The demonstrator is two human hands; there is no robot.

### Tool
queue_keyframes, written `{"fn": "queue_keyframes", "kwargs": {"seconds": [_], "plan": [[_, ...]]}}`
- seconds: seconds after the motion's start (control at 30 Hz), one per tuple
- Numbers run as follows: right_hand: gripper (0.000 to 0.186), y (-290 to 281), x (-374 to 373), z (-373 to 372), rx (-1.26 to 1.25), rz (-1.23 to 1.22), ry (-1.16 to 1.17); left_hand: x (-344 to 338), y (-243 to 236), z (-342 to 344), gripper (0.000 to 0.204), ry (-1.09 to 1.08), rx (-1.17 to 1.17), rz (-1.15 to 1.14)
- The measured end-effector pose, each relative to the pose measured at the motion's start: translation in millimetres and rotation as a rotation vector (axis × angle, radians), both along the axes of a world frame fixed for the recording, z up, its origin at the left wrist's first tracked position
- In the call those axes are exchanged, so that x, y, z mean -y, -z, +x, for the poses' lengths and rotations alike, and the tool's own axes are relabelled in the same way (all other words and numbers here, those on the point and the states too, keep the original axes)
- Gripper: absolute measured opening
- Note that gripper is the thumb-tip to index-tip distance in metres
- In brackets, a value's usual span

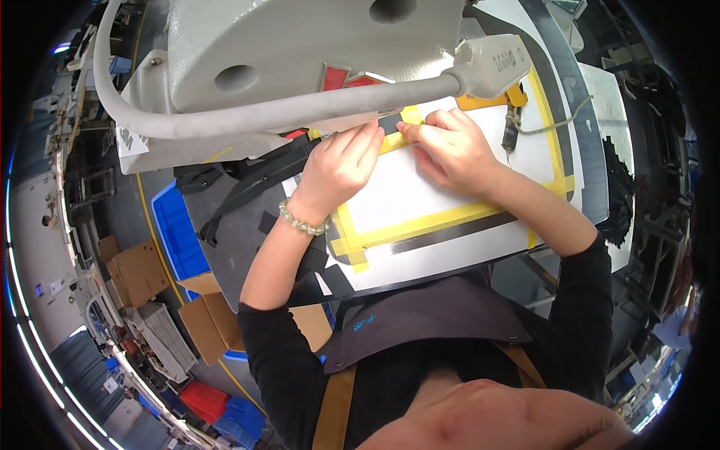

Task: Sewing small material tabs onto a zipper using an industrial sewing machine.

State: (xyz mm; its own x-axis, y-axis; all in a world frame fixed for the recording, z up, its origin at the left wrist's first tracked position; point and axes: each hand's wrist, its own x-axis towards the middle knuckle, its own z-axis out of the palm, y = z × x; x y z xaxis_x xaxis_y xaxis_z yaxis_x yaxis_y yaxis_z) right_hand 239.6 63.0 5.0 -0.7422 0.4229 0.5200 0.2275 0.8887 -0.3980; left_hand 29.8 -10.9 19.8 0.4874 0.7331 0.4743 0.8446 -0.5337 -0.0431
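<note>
At the work surface under the grey machine head [315, 52], both hands are raised toward a small dark piece [390, 124] beside yellow tape [397, 141]. My left hand [341, 161], with a beaded bracelet at the wrist, has its fingers curled together at the piece's left; what they hold is hidden. My right hand [450, 150] is closed, thumb and forefinger at the piece's right edge; I cannot tell whether it grips it. Beneath lies a white sheet [442, 214] framed with yellow tape. Behind my right hand sit an orange part [476, 101] and a cord-attached tool [510, 127].
A grey hose [262, 116] arches across the machine. Black straps [255, 180] lie at the left. Blue bins [172, 225] and cardboard boxes [210, 322] stand lower left. A dark bundle [619, 187] is by the table's right edge. A small, distant person [49, 221] is at the far left.
</note>
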Motion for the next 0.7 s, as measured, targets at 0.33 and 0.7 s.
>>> {"fn": "queue_keyframes", "kwargs": {"seconds": [0.33, 0.7], "plan": [[0.034, -0.2, 2.0, -3.1, -0.005, 0.051, -0.035, -3.0, 3.8, 3.2, 0.025, 0.001, 0.038, -0.029], [0.034, 2.6, 1.1, -3.7, 0.022, 0.090, -0.011, -4.1, 3.6, 5.9, 0.027, -0.011, 0.062, -0.088]]}}
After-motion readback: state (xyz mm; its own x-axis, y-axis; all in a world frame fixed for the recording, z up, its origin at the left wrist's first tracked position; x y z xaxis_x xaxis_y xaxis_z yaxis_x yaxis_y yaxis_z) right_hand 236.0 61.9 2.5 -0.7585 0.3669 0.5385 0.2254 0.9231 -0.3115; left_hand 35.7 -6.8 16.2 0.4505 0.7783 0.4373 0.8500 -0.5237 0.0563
